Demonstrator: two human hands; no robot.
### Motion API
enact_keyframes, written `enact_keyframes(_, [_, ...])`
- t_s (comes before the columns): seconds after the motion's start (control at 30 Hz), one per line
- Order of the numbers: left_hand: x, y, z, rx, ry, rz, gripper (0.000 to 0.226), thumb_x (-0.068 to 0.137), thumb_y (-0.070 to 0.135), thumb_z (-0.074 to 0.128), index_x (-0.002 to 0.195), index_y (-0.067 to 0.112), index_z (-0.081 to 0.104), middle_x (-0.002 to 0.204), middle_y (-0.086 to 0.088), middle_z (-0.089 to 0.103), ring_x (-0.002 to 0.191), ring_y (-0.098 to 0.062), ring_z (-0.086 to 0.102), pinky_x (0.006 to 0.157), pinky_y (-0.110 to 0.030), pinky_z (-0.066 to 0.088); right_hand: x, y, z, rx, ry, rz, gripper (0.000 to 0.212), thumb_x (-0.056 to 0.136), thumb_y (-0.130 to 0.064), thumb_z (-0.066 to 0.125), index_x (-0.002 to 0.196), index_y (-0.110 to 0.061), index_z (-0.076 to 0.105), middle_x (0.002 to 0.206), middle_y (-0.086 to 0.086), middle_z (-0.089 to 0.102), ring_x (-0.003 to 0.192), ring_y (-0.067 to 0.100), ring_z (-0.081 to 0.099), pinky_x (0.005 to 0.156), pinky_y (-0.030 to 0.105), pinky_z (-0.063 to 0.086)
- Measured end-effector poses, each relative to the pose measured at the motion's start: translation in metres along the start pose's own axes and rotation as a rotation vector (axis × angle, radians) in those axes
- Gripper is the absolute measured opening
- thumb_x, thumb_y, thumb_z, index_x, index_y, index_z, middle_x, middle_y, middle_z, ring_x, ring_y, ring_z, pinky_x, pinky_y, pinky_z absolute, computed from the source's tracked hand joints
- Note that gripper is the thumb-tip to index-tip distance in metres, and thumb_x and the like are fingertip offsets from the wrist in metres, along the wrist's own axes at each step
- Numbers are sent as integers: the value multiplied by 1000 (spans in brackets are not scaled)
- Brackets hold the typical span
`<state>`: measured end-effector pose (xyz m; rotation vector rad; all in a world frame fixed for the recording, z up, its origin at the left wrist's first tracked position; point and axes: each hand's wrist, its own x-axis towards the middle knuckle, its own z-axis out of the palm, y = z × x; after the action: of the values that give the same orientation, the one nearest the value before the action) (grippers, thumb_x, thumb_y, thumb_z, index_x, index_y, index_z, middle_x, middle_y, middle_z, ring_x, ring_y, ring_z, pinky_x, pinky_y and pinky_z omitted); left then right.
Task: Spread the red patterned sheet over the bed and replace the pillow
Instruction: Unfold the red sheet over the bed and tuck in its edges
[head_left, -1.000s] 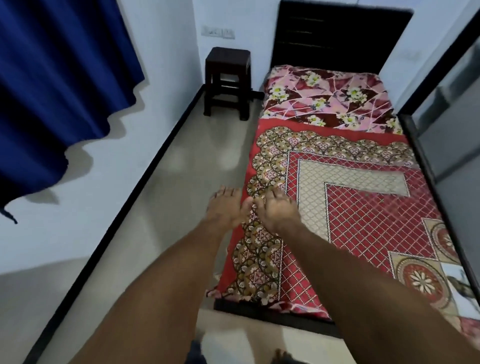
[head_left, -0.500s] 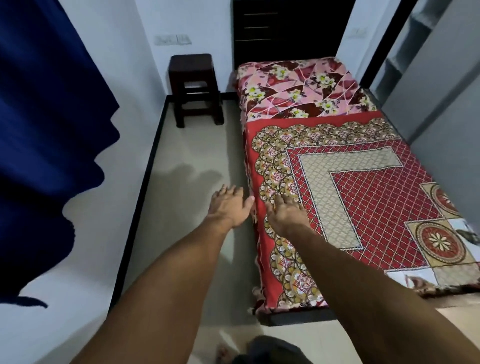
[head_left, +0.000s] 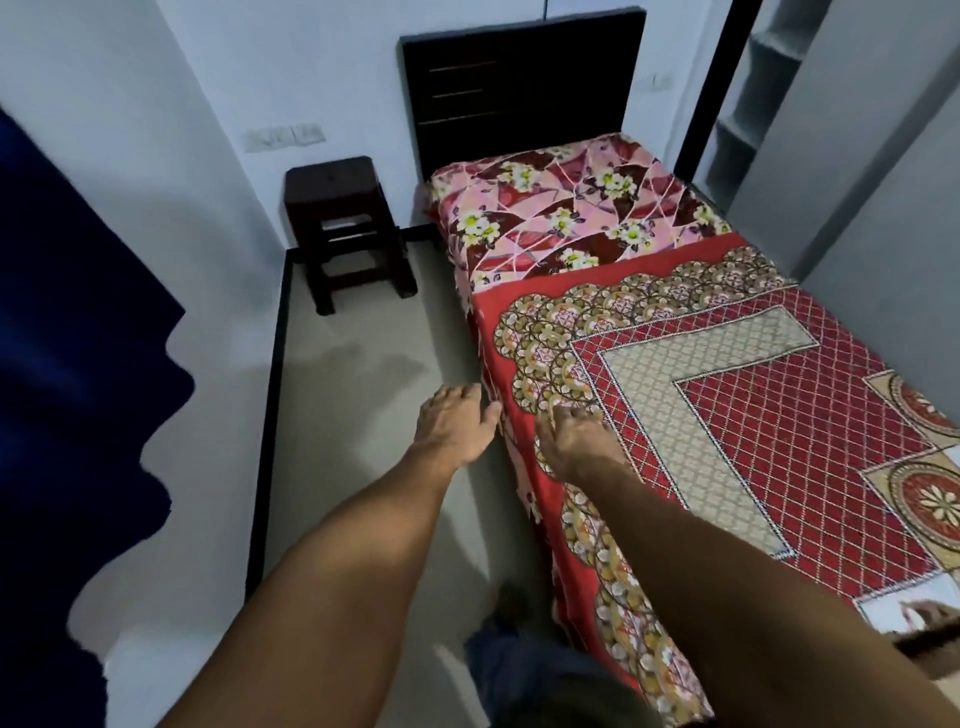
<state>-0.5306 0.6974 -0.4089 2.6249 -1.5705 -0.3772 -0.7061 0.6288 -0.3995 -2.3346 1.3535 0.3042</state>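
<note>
**Both hands flat at left edge of red sheet**

Red patterned sheet (head_left: 753, 415) lies spread over the bed (head_left: 447, 228), covering it from roughly a third down to the near end. Its left border hangs over the side toward the floor (head_left: 353, 415). The head end shows a pink floral cover (head_left: 566, 218) below the dark headboard (head_left: 519, 88).

Right hand (head_left: 576, 441) rests palm-down on the sheet's scalloped border, just in from the bed edge. Fingers are spread and straight and it grips nothing.

Left hand (head_left: 454, 423) is just beside the hanging edge, over the floor, with fingers extended and the thumb pointing at the sheet. It holds nothing. Cannot tell if the thumb touches the cloth.

Dark stool (head_left: 343, 228) stands against the wall, left of the head end. Blue curtain (head_left: 78, 415) fills the left side. Wall switches (head_left: 283, 137) sit above the stool, and open shelves (head_left: 743, 104) are at far right.
</note>
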Motion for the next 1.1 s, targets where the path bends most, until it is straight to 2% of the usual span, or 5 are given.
enact_keyframes(0.4, [204, -30, -58, 86, -108, 126, 37, 98, 50, 42, 114, 22, 59, 113, -6, 66, 102, -29, 60, 76, -33, 45, 159, -46, -63, 64, 47, 147, 61, 105, -55, 16, 138, -13, 45, 139, 18, 53, 126, 33, 53, 104, 48, 44])
enact_keyframes(0.67, [351, -37, -38, 93, -150, 306, 30, 96, 46, 46, 108, 23, 62, 108, -6, 68, 97, -28, 62, 77, -35, 50, 255, -51, -66, 185, 44, 407, 62, 105, -56, 17, 140, -13, 44, 135, 17, 55, 120, 32, 57, 96, 45, 47])
enact_keyframes(0.8, [421, -38, -40, 101, -191, 477, 32, 98, 42, 48, 122, 24, 59, 107, -5, 68, 89, -23, 59, 71, -30, 43, 311, -66, -67, 294, 82, 578, 60, 105, -55, 17, 138, -13, 45, 132, 18, 56, 117, 33, 59, 93, 44, 50])
enact_keyframes(0.97, [487, -49, -41, 149, -292, 690, 32, 100, 41, 46, 117, 18, 60, 108, -7, 66, 91, -25, 61, 74, -34, 48, 369, -104, -66, 344, 139, 737, 57, 106, -52, 15, 135, -12, 42, 108, 14, 61, 86, 26, 56, 76, 39, 50])
enact_keyframes(1.1, [514, -50, -34, 186, -364, 770, 31, 101, 40, 47, 116, 16, 60, 100, -4, 66, 81, -21, 57, 68, -31, 45, 389, -131, -61, 427, 197, 838, 52, 106, -52, 20, 129, -14, 45, 112, 11, 63, 95, 29, 63, 90, 49, 53])
